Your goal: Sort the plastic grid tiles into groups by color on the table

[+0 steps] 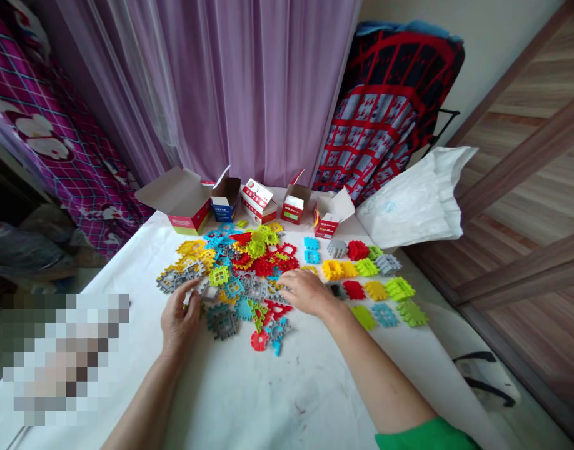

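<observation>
A heap of plastic interlocking building pieces [244,294] in red, yellow, blue, green and grey lies on the white-covered table. My left hand [181,312] is at the heap's near left edge, thumb and index finger apart, beside grey pieces [180,275] and a dark grey square piece [222,320]. Over the heap's right side reaches my right hand [308,292], its fingers spread slightly and pointing left among grey pieces; the fingertips partly cover what lies under them. Close to the front lie a red round piece [259,340] and a green triangular piece [257,314].
Sorted stacks of square pieces, among them a yellow stack [332,270] and a green stack [399,289], stand on the right. Several opened small cartons [292,209] line the back. A white bag [409,203] sits at the back right corner. A blurred-out patch [66,359] covers the left.
</observation>
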Tool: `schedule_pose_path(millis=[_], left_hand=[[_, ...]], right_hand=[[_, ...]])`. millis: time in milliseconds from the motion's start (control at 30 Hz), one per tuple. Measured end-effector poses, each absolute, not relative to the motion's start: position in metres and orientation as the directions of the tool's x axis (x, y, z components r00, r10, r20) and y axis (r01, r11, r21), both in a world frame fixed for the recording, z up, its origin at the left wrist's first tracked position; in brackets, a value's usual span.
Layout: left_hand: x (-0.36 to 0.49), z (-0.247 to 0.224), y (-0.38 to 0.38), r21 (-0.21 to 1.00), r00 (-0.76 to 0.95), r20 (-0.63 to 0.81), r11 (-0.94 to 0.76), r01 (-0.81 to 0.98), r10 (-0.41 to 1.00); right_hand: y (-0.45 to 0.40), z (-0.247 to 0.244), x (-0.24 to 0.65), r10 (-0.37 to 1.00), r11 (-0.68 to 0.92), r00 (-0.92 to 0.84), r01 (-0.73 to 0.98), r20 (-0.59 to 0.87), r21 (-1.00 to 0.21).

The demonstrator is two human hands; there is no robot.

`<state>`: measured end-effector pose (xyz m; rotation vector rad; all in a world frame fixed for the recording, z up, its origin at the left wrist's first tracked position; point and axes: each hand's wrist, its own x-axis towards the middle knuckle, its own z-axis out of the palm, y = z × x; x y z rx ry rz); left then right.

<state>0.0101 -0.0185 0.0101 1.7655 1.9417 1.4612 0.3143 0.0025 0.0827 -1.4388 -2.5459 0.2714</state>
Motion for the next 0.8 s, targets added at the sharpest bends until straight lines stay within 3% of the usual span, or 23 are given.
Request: schedule_pose_path(millis=[167,267,433,567,800], left_hand=[[0.009,0.006,-0.023,0.738,-0.311,0.445,-0.147,0.659,0.84],[0.008,0.008,-0.024,0.703,-0.203,0.48,-0.235,0.672,0.854],[0.014,0.012,-0.03,0.486,0.189,0.494,-0.449,0.749,0.849],[0.019,0.004,-0.034,0.37,0.272,0.392,-0.421,0.828,0.879],[0.005,-0.01,-0.038,0.223,0.383,0.242,-0.435,0.872,0.892]], right_hand=[[-0.026,0.067,0.281,0.89,0.445,-0.448,0.809,0.087,-0.385],[-0.05,0.058,0.269,0.898,0.428,-0.428,0.8,0.1,-0.421],[-0.079,0.037,0.265,0.866,0.496,-0.484,0.804,0.124,-0.327],[-0.067,0.019,0.267,0.87,0.492,-0.461,0.836,0.178,-0.243],[-0.006,0.001,0.27,0.895,0.312,-0.209,0.925,0.394,-0.218]])
